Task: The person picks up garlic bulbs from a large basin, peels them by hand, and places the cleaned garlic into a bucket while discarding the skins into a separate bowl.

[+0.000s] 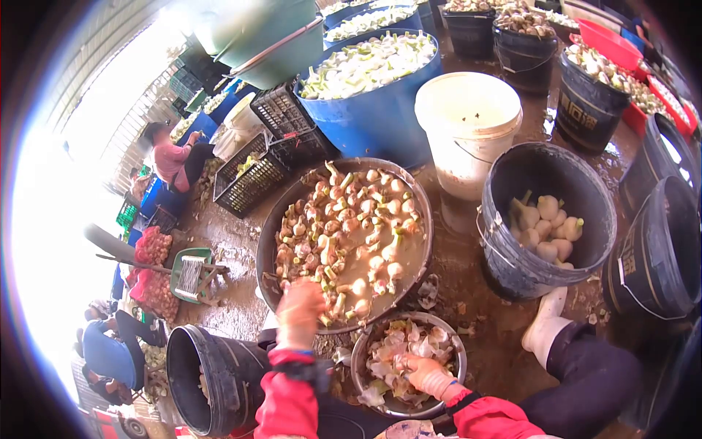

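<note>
A wide round basin [428, 245] holds muddy water and many garlic bulbs with stems. My left hand [300, 311], gloved and blurred by motion, is over its lower left edge; its fingers are smeared. Below the basin, a smaller metal bowl [462, 358] is filled with papery garlic skins [398, 347]. My right hand [424, 373], in a glove, rests at the right part of these skins with its fingers curled; whether it holds anything is hidden. Both sleeves are red.
A black bucket [504, 252] with peeled bulbs stands at the right, beside a white bucket [468, 139]. Behind the basin is a blue tub [365, 121] of garlic. Another black bucket [227, 380] leans at lower left. People sit at the far left.
</note>
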### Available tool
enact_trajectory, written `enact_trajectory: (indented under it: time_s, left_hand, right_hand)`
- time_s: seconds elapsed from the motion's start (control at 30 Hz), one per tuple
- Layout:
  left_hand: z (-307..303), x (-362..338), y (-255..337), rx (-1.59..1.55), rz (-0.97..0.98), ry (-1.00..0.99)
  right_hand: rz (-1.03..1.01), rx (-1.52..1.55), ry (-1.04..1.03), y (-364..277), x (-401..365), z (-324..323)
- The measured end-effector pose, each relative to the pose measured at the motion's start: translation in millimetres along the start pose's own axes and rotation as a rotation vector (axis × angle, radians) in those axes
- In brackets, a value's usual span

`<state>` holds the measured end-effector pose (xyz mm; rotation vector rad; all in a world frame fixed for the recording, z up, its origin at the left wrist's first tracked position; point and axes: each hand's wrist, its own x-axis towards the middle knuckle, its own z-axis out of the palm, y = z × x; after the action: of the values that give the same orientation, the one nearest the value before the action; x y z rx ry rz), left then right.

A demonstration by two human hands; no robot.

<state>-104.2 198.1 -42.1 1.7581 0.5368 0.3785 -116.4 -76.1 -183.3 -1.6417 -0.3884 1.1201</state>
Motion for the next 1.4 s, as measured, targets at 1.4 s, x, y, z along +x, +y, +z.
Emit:
enact_trajectory:
  time_s: [1.4]
  left_hand:
    - [68, -61, -19, -0.418, -0.46, -0.443]
  right_hand:
    - [-0.286, 0.375, 0.511, -88, -21, -31]
